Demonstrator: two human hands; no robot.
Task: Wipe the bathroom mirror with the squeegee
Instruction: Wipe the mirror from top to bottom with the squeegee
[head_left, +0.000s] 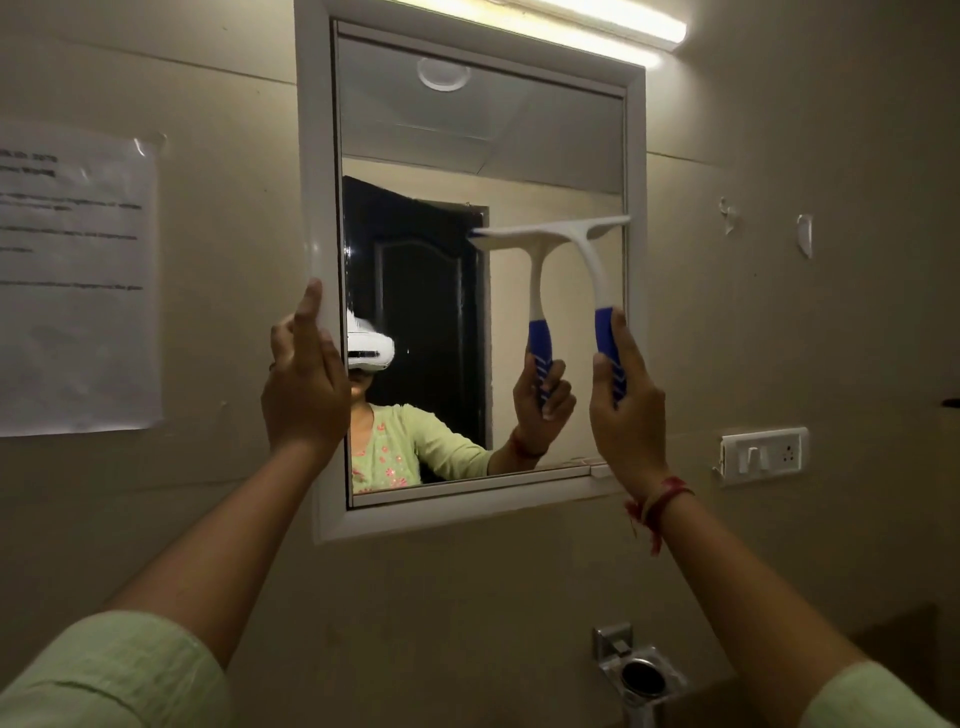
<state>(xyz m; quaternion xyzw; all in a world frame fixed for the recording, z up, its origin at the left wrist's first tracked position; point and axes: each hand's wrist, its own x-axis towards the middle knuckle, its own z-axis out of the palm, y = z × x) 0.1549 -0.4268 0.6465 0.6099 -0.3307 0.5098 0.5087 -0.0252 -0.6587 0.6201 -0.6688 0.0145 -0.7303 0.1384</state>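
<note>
The mirror (550, 156) hangs on the wall in a white frame (316, 156). My right hand (626, 410) grips the blue handle of a white squeegee (589, 244). Its blade lies roughly level against the glass, at mid-height on the right half, reaching the right frame edge. The squeegee's reflection shows just left of it. My left hand (306, 384) rests against the frame's left edge, fingers pointing up. The glass also reflects a dark door and the person.
A taped paper notice (78, 280) hangs on the wall to the left. A white switch plate (762, 454) sits to the right of the mirror. A tube light (597, 26) glows above it. A metal holder (636, 670) juts from the wall below.
</note>
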